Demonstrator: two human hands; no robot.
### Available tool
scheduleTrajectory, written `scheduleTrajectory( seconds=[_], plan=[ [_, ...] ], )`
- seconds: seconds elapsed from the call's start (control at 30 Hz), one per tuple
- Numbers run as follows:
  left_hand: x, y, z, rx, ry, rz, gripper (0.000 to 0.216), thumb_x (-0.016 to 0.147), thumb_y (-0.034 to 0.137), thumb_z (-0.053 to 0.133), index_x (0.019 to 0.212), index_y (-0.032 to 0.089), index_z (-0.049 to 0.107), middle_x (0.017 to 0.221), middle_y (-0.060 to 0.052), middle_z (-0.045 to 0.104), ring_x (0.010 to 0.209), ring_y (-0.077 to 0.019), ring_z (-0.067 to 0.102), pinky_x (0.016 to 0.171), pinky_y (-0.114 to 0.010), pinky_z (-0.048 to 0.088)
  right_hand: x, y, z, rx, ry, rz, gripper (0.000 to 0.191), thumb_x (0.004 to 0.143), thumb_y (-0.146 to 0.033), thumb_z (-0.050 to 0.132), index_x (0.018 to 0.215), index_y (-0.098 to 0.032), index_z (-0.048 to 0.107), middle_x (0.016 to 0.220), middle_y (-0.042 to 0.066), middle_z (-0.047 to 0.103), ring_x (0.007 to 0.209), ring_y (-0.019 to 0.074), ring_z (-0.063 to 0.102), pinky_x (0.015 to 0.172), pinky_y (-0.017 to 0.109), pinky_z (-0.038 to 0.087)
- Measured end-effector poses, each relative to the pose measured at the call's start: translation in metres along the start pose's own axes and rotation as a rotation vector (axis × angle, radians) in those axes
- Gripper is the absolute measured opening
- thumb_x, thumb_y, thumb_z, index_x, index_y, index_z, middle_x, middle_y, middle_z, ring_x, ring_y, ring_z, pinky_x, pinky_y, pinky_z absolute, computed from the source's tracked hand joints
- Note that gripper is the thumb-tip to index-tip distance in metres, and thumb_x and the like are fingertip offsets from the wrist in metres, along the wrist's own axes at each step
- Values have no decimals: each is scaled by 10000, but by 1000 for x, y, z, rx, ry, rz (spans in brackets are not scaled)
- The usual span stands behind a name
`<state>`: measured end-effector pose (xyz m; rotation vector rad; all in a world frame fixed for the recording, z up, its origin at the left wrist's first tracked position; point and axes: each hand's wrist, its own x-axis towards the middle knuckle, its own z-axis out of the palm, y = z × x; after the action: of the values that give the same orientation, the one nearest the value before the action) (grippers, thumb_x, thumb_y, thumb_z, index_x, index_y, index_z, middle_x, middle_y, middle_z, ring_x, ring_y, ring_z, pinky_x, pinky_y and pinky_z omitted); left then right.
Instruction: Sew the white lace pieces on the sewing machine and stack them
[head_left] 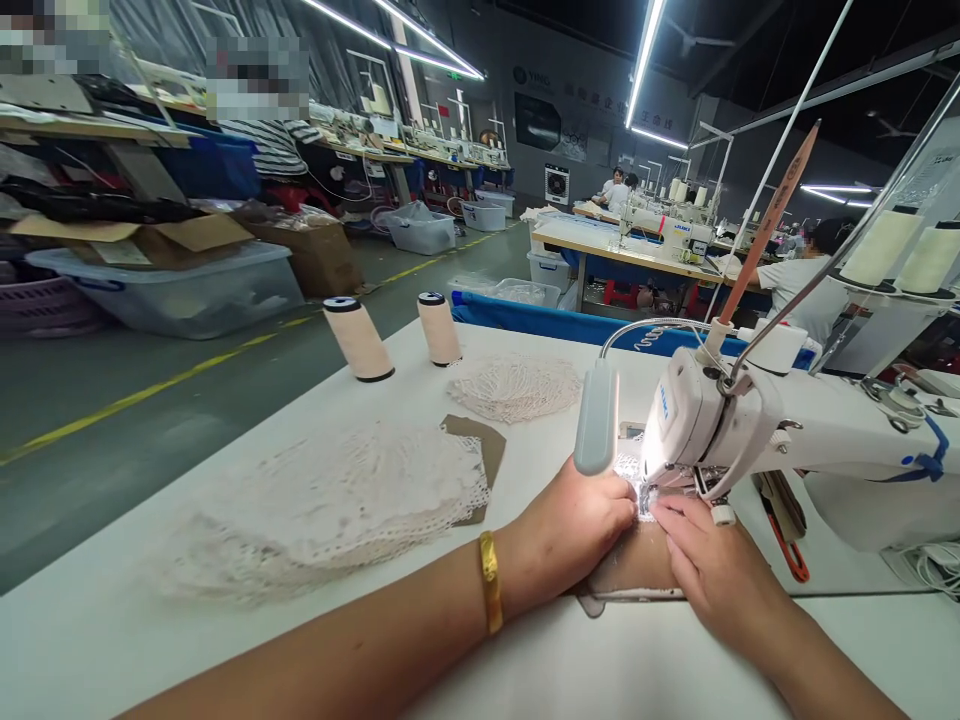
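My left hand (570, 530), a gold bangle on its wrist, rests on the white table with its fingers pressed down on a small piece of white lace (637, 490) under the needle of the white sewing machine (757, 420). My right hand (712, 565) lies flat beside it, fingertips pinning the same lace just in front of the presser foot. A brown cardboard piece (637, 565) lies under both hands. The machine's lamp (596, 420) lights the lace.
A pile of white lace pieces (337, 500) on brown card and a smaller lace heap (517, 385) lie to the left. Two thread cones (360, 340) stand at the table's far edge. Red-handled scissors (791, 550) hang by the machine. Other workers sit at distant tables.
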<state>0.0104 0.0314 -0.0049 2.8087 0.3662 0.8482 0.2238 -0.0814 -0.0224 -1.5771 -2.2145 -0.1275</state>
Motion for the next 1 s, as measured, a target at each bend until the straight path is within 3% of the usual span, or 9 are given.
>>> scheduleTrajectory(
  seconds=[0.3,0.43,0.47,0.53,0.6,0.7,0.8,0.93,1.0],
  plan=[
    [-1,-1,1,108,-8,15,305,1039,122,471,884,178,728,910,-46,719,855,-202,640,918,-376,468,-6,8,9,-34,-32,10,518,985,-114,439,1471,-158,614,1327,191,732,1110,337,727,838,490,665],
    [-1,0,-9,153,-74,-109,117,1028,257,615,1071,177,690,1113,-91,713,990,-251,649,912,-383,481,-8,9,10,-7,41,-11,506,990,-91,430,1448,-199,616,1317,155,743,1124,317,722,859,468,658],
    [-1,1,-13,183,-91,-159,171,1009,314,667,1105,173,678,1129,-105,708,1002,-270,645,890,-389,487,-8,8,9,1,65,-27,487,998,-90,432,1433,-207,618,1310,147,747,1136,316,716,878,472,651],
    [-1,6,-20,238,-108,-229,260,982,418,716,1034,165,684,1043,-110,703,940,-282,632,834,-393,486,-6,5,4,34,107,-74,444,1017,-93,440,1410,-215,609,1293,134,751,1156,315,703,908,481,635],
    [0,12,-29,217,-116,-201,343,996,464,687,825,167,676,881,-81,669,815,-243,600,777,-372,471,-4,0,-2,110,123,-130,422,1031,-96,450,1413,-220,578,1289,120,746,1171,303,688,923,468,620],
    [1,20,-38,41,-111,-81,428,1034,372,620,656,171,615,781,-39,619,713,-176,550,706,-315,437,-1,-9,-9,248,86,-223,441,1028,-82,454,1440,-221,527,1302,109,717,1198,278,654,967,443,587],
    [1,18,-41,-50,-111,-74,288,1014,167,551,732,175,610,825,-22,637,747,-164,570,664,-279,418,0,-14,-11,276,22,-268,428,966,-29,448,1325,-229,567,1192,88,714,1080,260,648,889,412,568],
    [-2,9,-34,73,-201,-188,198,904,40,529,788,181,608,816,-22,628,660,-159,533,573,-278,368,-3,-9,-10,156,-12,-188,289,867,14,441,953,-234,562,922,42,643,813,226,571,667,338,477],
    [-4,7,-32,185,-227,-225,221,897,61,537,718,178,593,787,-36,610,599,-156,477,548,-295,338,-4,-6,-10,133,19,-166,262,884,14,427,885,-232,519,877,38,615,770,215,544,637,326,450]
  ],
)
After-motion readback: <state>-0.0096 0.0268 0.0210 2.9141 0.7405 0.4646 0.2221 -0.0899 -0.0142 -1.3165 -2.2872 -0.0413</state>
